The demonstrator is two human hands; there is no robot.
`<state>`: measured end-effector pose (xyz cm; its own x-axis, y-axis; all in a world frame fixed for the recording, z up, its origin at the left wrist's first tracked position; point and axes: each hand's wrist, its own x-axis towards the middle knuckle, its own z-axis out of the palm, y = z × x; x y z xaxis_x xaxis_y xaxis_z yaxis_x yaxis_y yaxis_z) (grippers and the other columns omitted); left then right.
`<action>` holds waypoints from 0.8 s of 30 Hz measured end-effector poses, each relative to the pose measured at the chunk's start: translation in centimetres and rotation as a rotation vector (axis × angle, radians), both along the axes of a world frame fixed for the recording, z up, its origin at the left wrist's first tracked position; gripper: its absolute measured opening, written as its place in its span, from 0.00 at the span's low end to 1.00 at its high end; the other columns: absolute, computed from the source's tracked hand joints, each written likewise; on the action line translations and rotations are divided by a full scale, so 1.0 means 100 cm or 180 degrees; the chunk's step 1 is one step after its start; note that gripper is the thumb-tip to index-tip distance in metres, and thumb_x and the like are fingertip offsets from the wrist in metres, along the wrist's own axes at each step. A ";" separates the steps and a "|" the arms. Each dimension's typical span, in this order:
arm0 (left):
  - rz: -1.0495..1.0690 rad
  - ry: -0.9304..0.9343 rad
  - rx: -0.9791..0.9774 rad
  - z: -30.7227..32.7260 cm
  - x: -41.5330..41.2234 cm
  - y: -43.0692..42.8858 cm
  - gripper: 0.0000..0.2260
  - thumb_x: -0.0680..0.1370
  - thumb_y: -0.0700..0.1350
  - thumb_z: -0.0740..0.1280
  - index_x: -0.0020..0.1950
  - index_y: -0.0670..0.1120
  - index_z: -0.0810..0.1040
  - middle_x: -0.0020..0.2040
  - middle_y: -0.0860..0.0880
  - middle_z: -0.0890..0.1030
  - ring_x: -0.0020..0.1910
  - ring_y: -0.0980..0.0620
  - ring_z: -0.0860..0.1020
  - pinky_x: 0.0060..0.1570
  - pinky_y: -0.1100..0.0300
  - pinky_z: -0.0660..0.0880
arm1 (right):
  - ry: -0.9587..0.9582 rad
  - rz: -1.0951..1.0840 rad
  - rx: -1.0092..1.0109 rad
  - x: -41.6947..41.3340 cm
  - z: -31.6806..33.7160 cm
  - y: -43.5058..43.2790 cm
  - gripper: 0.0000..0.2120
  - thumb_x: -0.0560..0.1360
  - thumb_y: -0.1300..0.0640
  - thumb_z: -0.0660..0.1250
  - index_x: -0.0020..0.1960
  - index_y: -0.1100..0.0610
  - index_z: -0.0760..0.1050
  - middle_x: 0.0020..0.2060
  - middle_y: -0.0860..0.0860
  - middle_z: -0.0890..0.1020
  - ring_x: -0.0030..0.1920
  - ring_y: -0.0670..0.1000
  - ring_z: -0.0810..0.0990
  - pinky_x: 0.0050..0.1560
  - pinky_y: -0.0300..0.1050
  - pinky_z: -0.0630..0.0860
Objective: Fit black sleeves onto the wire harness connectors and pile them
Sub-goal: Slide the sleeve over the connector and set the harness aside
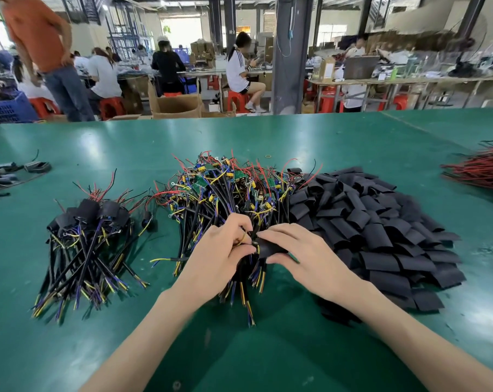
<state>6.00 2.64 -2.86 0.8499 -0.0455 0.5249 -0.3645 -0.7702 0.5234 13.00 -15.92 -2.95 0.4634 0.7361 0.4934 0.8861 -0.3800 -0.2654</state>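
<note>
A big heap of bare wire harnesses [228,190], with green boards and red, blue and yellow leads, lies mid-table. Right of it spreads a mound of flat black sleeves [381,230]. To the left sits a smaller pile of sleeved harnesses [87,236]. My left hand [220,256] pinches a harness at its connector end, in front of the big heap. My right hand [304,253] grips a black sleeve [270,247] that touches that connector. The harness wires hang down below my hands, toward me.
The green table [239,349] stretches all round. A bundle of red wires [482,171] lies at the far right, dark parts and a tape roll [37,166] at the far left. A single sleeved harness [150,222] lies between the piles. Several people work at benches beyond.
</note>
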 end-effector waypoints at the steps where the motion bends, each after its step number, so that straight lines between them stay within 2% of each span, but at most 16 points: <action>1: 0.0049 0.0039 -0.0012 -0.001 0.000 0.000 0.18 0.75 0.39 0.69 0.50 0.57 0.62 0.38 0.55 0.78 0.38 0.55 0.71 0.44 0.73 0.64 | -0.0048 0.0017 0.0005 -0.001 0.000 0.001 0.18 0.73 0.56 0.69 0.62 0.59 0.76 0.56 0.53 0.78 0.54 0.56 0.77 0.59 0.46 0.70; 3: 0.0156 0.0146 -0.0082 -0.003 0.000 0.000 0.21 0.74 0.42 0.70 0.50 0.60 0.60 0.36 0.54 0.77 0.37 0.53 0.71 0.42 0.70 0.65 | -0.0084 0.0029 0.0008 -0.003 0.000 0.003 0.18 0.73 0.57 0.70 0.61 0.60 0.76 0.56 0.54 0.79 0.54 0.56 0.77 0.59 0.46 0.70; 6: 0.0203 0.0202 -0.0120 -0.005 0.000 -0.001 0.22 0.74 0.42 0.70 0.50 0.61 0.59 0.34 0.51 0.77 0.34 0.52 0.70 0.39 0.69 0.65 | -0.0068 0.0035 0.0006 -0.004 -0.001 0.004 0.18 0.73 0.58 0.70 0.62 0.60 0.76 0.56 0.53 0.79 0.54 0.56 0.77 0.59 0.47 0.71; 9: 0.0244 0.0245 -0.0160 -0.006 0.000 -0.002 0.22 0.74 0.43 0.70 0.50 0.61 0.58 0.33 0.53 0.76 0.34 0.53 0.70 0.38 0.66 0.64 | -0.0014 0.0062 -0.0019 -0.003 -0.001 0.003 0.19 0.74 0.57 0.69 0.63 0.60 0.75 0.58 0.53 0.78 0.57 0.55 0.76 0.61 0.47 0.69; 11: 0.0339 0.0193 -0.0111 -0.002 -0.001 -0.001 0.22 0.74 0.42 0.70 0.49 0.62 0.58 0.34 0.56 0.75 0.35 0.55 0.70 0.39 0.61 0.66 | 0.0071 0.0018 0.0051 -0.003 0.000 0.003 0.22 0.75 0.56 0.68 0.68 0.57 0.71 0.65 0.51 0.73 0.63 0.53 0.73 0.66 0.48 0.66; 13: 0.0616 -0.0043 -0.0059 0.008 -0.003 0.004 0.21 0.73 0.41 0.70 0.50 0.61 0.61 0.37 0.62 0.76 0.37 0.54 0.74 0.41 0.56 0.70 | -0.0040 -0.0202 0.0056 -0.001 0.002 0.001 0.27 0.76 0.52 0.66 0.73 0.53 0.64 0.72 0.50 0.64 0.68 0.51 0.67 0.70 0.45 0.60; 15: 0.1055 -0.0540 -0.0113 0.021 -0.005 0.017 0.15 0.73 0.39 0.70 0.50 0.54 0.68 0.46 0.67 0.74 0.38 0.52 0.77 0.42 0.55 0.74 | -0.0182 -0.0564 0.0102 0.004 0.004 -0.002 0.31 0.76 0.50 0.66 0.75 0.54 0.59 0.74 0.52 0.59 0.69 0.53 0.65 0.70 0.49 0.59; 17: 0.1636 -0.1180 -0.0258 0.033 -0.008 0.041 0.09 0.73 0.37 0.70 0.48 0.47 0.72 0.56 0.61 0.72 0.37 0.48 0.79 0.44 0.54 0.74 | -0.0166 -0.0997 0.0213 0.010 0.005 -0.008 0.31 0.76 0.50 0.66 0.74 0.56 0.59 0.73 0.54 0.60 0.69 0.56 0.63 0.69 0.52 0.59; 18: 0.1941 -0.1412 -0.0384 0.037 -0.010 0.056 0.11 0.74 0.36 0.69 0.50 0.48 0.71 0.59 0.54 0.74 0.38 0.45 0.79 0.45 0.53 0.73 | -0.0149 -0.1214 0.0251 0.014 0.005 -0.011 0.30 0.75 0.51 0.66 0.74 0.57 0.60 0.72 0.55 0.62 0.69 0.57 0.63 0.68 0.52 0.60; 20: 0.2591 -0.1500 -0.0540 0.040 -0.015 0.087 0.17 0.75 0.36 0.65 0.59 0.51 0.65 0.55 0.41 0.79 0.42 0.41 0.79 0.48 0.48 0.72 | -0.0123 -0.1628 0.0207 0.023 0.003 -0.016 0.29 0.75 0.53 0.67 0.72 0.59 0.62 0.70 0.56 0.65 0.67 0.59 0.65 0.65 0.54 0.63; 22: 0.3360 -0.1083 -0.0401 0.037 -0.019 0.115 0.20 0.75 0.37 0.63 0.66 0.45 0.64 0.48 0.37 0.80 0.48 0.36 0.76 0.49 0.46 0.70 | -0.0092 -0.1975 -0.0009 0.032 0.000 -0.021 0.29 0.74 0.54 0.68 0.71 0.60 0.64 0.68 0.58 0.67 0.65 0.61 0.67 0.61 0.56 0.66; 24: 0.3862 -0.0312 0.0057 0.026 -0.024 0.133 0.18 0.74 0.35 0.63 0.63 0.38 0.67 0.46 0.32 0.78 0.49 0.33 0.75 0.50 0.44 0.68 | -0.0024 -0.2188 -0.0289 0.038 -0.004 -0.025 0.28 0.74 0.54 0.67 0.70 0.60 0.64 0.67 0.58 0.67 0.64 0.61 0.67 0.60 0.56 0.66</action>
